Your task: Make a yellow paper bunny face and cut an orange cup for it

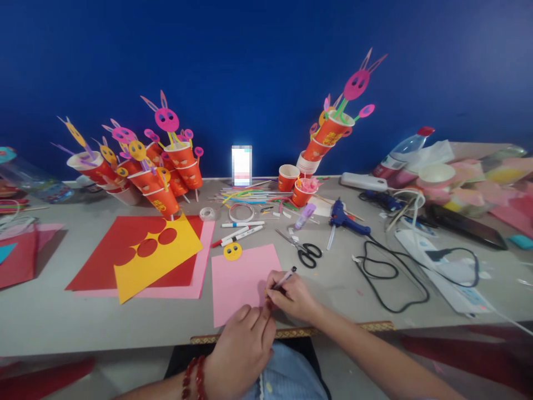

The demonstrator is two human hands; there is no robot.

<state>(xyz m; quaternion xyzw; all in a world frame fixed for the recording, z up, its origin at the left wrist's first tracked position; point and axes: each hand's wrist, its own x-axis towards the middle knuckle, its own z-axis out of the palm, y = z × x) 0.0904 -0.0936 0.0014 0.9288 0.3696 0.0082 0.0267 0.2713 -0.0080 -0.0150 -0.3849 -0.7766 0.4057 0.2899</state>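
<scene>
A pen (286, 277) with a dark end is held in my right hand (293, 297), its tip hidden by the fingers. My left hand (245, 339) is closed, fingers together, over the lower edge of a pink paper sheet (239, 283), and its fingertips meet the right hand. A small yellow bit (266, 292) shows by the fingertips; most of it is covered. At the sheet's top lies a round yellow paper face (232, 251) with two dark eyes. Just above are several markers (241, 235), and black-handled scissors (307, 254) lie to the right.
Yellow card with round cutouts (166, 258) lies on red sheets (100, 250) at left. Red paper cups with paper rabbits (158, 194) stand behind. At right are a blue glue gun (347, 219), its looping cable (391, 308) and a power strip (441, 278). Pipe cleaners (250, 195) lie at the back.
</scene>
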